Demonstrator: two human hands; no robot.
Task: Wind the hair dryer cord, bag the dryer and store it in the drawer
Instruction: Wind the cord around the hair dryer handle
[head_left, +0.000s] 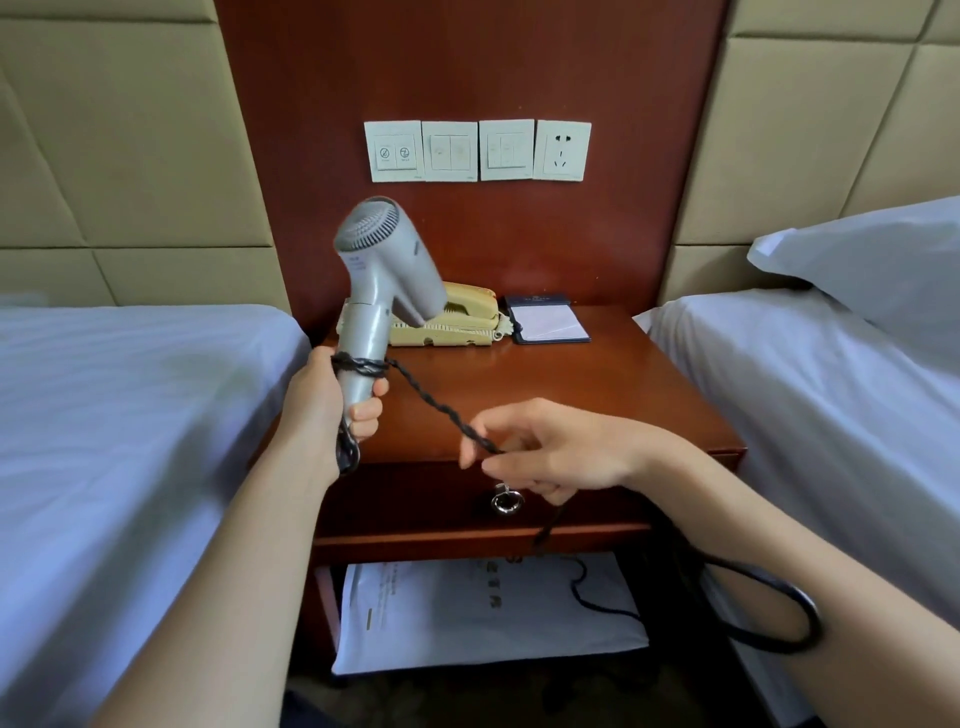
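Hair dryer (384, 260) gripped upright by left hand (322, 400), right hand (550, 452) pinching its cord (431, 405), wooden nightstand (597, 384) between 2 beds (130, 395) (831, 395)

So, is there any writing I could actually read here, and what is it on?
Nothing reads clearly.
Switch plate: two round icons, captions too small.
Hair dryer: faint print on the body, blurred.
Notepad folder: gold emblem, blurred.
White bag: grey print, blurred.
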